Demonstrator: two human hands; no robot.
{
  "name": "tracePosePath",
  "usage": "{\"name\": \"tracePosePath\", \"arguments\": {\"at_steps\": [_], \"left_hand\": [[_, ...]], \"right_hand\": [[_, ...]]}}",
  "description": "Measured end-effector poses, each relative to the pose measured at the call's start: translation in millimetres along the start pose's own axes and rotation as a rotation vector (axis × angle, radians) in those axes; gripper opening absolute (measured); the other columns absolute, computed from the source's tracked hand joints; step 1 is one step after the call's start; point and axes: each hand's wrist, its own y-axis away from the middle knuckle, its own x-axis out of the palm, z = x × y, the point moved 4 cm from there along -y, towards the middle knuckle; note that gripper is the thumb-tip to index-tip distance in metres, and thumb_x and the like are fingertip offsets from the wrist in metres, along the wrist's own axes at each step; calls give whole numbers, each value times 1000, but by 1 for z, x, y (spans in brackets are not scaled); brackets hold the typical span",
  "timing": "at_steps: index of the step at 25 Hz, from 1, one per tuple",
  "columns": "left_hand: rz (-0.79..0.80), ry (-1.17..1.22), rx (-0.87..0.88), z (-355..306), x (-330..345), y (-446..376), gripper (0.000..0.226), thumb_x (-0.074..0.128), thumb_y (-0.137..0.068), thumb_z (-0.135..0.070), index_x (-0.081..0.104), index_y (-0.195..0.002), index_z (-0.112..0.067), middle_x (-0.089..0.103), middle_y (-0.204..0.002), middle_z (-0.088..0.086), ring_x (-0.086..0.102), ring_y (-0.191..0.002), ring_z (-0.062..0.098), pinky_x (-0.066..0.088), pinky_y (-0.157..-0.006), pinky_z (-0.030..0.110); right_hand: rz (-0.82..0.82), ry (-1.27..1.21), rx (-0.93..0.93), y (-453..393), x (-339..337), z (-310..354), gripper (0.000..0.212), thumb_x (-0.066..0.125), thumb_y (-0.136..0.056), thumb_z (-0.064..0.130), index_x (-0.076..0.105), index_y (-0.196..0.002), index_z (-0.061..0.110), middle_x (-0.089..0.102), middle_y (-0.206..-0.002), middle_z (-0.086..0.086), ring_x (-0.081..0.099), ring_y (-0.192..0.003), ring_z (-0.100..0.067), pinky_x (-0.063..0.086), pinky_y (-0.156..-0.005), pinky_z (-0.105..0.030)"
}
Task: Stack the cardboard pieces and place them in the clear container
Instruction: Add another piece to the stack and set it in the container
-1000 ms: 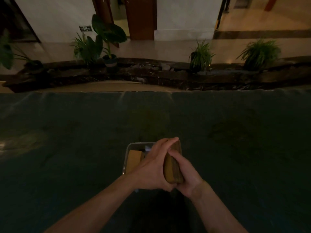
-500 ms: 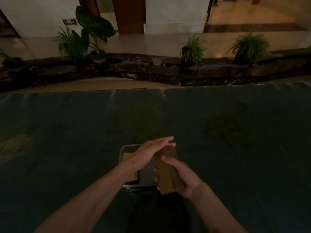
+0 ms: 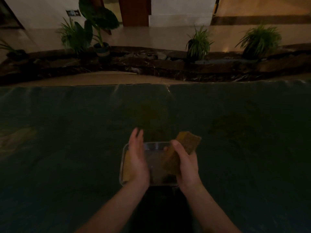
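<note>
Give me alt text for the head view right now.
The right hand grips a stack of cardboard pieces tilted over a clear container on a dark cloth, while the open left hand hovers beside it. More cardboard already sits at the container's left side.

Lighting was dim. A dark green cloth (image 3: 67, 148) covered the desk. Beyond it, across the upper frame, ran a dark rock-edged planter bed (image 3: 151, 63) with potted plants (image 3: 199, 42), pale tiled floor (image 3: 151, 36), and a brown door (image 3: 134, 10).

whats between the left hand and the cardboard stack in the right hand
In the head view, only the bare middle of the clear container lies between the open left hand and the cardboard stack gripped by the right hand.
</note>
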Motion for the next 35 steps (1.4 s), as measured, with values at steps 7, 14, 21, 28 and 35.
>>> {"name": "tracePosePath", "arguments": {"at_steps": [7,14,21,28,35], "left_hand": [[42,1106,-558,27,47,17,60,47,-87,-66,64,-130,-28,69,-123,20,68,-104,46,57,-73,58],[84,1036,-579,25,57,-1,66,43,-86,-71,62,-134,-28,68,-127,18,64,-113,42,53,-80,54],[356,303,-196,6,30,-20,85,77,-65,-61,45,-142,-45,58,-141,9,59,-124,28,47,-98,49],[552,-311,33,-5,34,-23,48,82,-73,-35,66,-116,-48,62,-127,-11,56,-122,11,55,-93,34],[464,-236,-22,6,33,-21,44,81,-78,-23,69,-115,-44,66,-126,-9,60,-118,8,55,-93,34]], "right_hand": [[-53,252,-337,6,22,3,48,81,-75,19,59,-116,29,74,-104,11,71,-98,-6,59,-79,-22],[-3,427,-363,3,29,14,66,79,-59,45,55,-120,39,70,-110,18,67,-104,0,53,-87,-24],[169,567,-107,-13,5,4,78,84,-58,43,51,-128,44,62,-129,9,62,-111,1,52,-89,-25],[319,587,35,-19,-6,-22,84,86,-64,19,44,-133,45,67,-122,14,63,-115,-7,53,-100,-44],[329,589,67,-27,-13,-20,84,87,-63,10,45,-127,44,70,-118,8,67,-110,-9,58,-91,-36]]}}
